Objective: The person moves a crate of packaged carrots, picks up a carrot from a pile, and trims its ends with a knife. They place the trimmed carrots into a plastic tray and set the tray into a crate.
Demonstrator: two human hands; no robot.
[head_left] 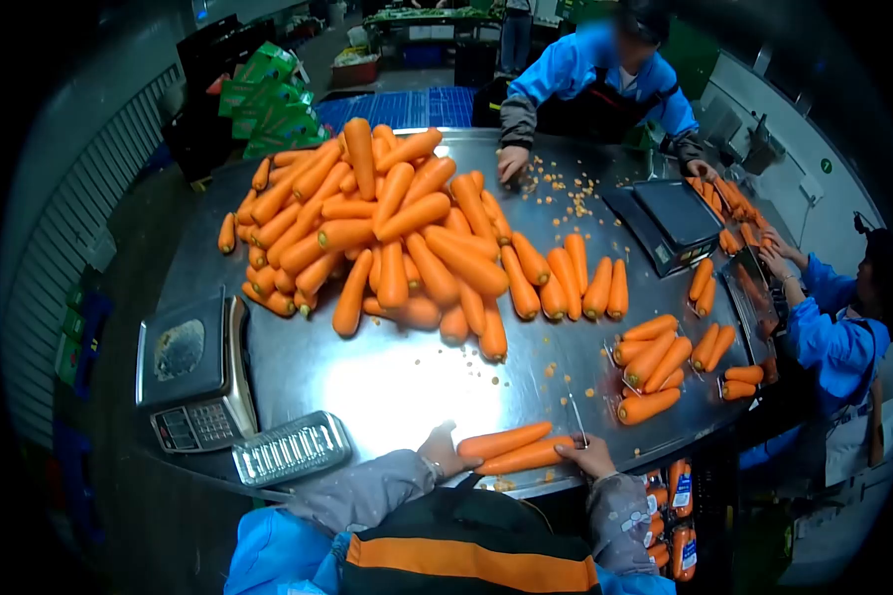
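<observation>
Two carrots [511, 438] lie side by side at the table's front edge, between my two hands. At their left ends is my left hand [444, 452], its fingers closed on the lower carrot and its thumb pointing up. My right hand [590, 457] is at their right ends, closed around a small knife [576, 416] whose thin blade points up and away; its fingertips also touch the lower carrot's end. Beyond them, a large heap of carrots [387, 233] covers the middle of the metal table [367, 377].
A scale [191, 372] and a clear plastic tray [293, 449] stand at left. Carrots in small groups [653, 362] lie at right, near a second scale [670, 223]. Packed carrots [682, 506] sit below the edge. Co-workers [600, 79] work at the far and right sides; scraps litter the table.
</observation>
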